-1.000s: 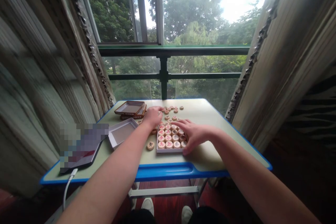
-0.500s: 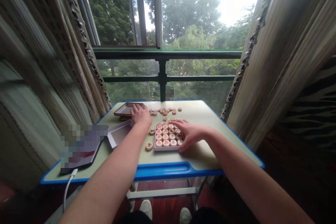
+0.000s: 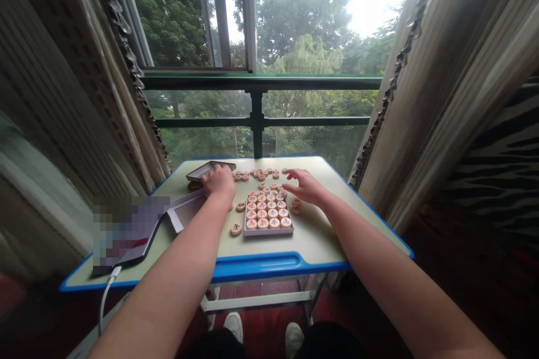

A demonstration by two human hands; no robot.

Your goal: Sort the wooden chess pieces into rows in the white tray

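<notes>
A shallow white box point(image 3: 268, 232) holds rows of round wooden Chinese chess pieces point(image 3: 262, 214) with red and black characters. My right hand point(image 3: 306, 186) is raised just beyond the box's right side, thumb and fingers apart, near several loose pieces point(image 3: 273, 187). Two pieces point(image 3: 296, 206) lie below its wrist. Over at the left, my left hand point(image 3: 219, 182) is at the near right corner of a brown-rimmed tray point(image 3: 202, 170). Its fingers bend down and are partly hidden, so whether they hold anything does not show. A loose piece point(image 3: 236, 229) lies left of the box.
An empty white box part point(image 3: 187, 212) lies under my left forearm. Beside it is a dark tablet-like device point(image 3: 132, 235), partly pixelated, with a white cable point(image 3: 103, 297). More pieces point(image 3: 257, 173) spread across the back of the blue-edged table point(image 3: 337, 230). Curtains flank the window.
My right hand has lifted off the box and moved away from me, uncovering its right column and two pieces beside it. My left hand's fingers have curled by the tray, which has turned slightly.
</notes>
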